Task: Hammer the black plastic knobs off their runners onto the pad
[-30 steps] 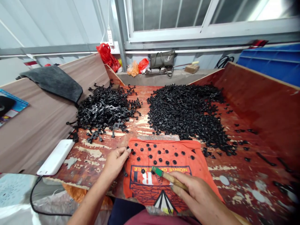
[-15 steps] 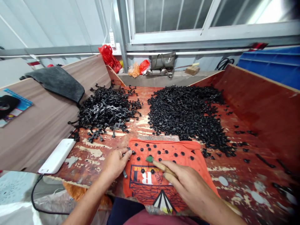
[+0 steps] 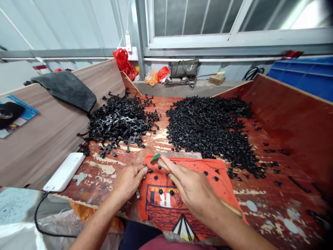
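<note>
My right hand (image 3: 194,184) is closed round the wooden handle of a small hammer (image 3: 155,159) with a green-marked head, raised above the upper left of an orange printed cloth (image 3: 156,208). My left hand (image 3: 130,180) pinches a black linked strip (image 3: 137,193) at the cloth's left edge; the lower end sticks out below the fingers, and much of it is hidden. Beside the left fingertips sits a small black round piece (image 3: 150,170). Several similar pieces (image 3: 215,178) lie spaced over the cloth, some covered by my right hand.
A heap of black linked strips (image 3: 119,118) lies at the back left, a larger heap of small black pieces (image 3: 205,125) at the back right. A white power bank (image 3: 64,172) with a cable lies left. Wooden boards (image 3: 293,121) wall the table's sides.
The hammer and my right hand have moved left and away from me, toward my left fingertips. My left hand keeps its place at the cloth's edge. The view has shifted slightly.
</note>
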The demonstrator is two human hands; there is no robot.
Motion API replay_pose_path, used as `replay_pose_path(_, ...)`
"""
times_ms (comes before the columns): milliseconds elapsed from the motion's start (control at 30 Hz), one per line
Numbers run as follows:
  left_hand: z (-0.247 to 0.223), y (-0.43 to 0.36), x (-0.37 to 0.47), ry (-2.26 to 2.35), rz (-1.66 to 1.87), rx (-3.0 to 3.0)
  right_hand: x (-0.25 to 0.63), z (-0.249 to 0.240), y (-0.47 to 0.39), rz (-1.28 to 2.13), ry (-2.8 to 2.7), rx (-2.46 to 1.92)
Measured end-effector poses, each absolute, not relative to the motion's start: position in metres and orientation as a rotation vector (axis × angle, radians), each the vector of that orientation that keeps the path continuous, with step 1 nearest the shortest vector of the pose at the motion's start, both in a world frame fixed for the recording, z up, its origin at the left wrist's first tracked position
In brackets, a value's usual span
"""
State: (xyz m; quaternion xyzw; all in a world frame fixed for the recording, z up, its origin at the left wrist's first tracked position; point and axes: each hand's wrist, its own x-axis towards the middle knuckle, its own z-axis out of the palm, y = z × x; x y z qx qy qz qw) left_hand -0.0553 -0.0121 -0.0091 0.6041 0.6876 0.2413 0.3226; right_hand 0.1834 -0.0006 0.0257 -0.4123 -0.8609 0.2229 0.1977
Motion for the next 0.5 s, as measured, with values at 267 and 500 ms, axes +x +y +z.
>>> replay_pose_path(267,-0.018,-0.012,-0.057,1.740,0.682,1.590,0.172,0.013,0.000,0.620,-2.479,-1.225)
replay_pose_path(500,-0.018,-0.015,-0.056,1.802,0.560,1.640,0.170,0.013,0.000,0.575,-2.598,-1.271)
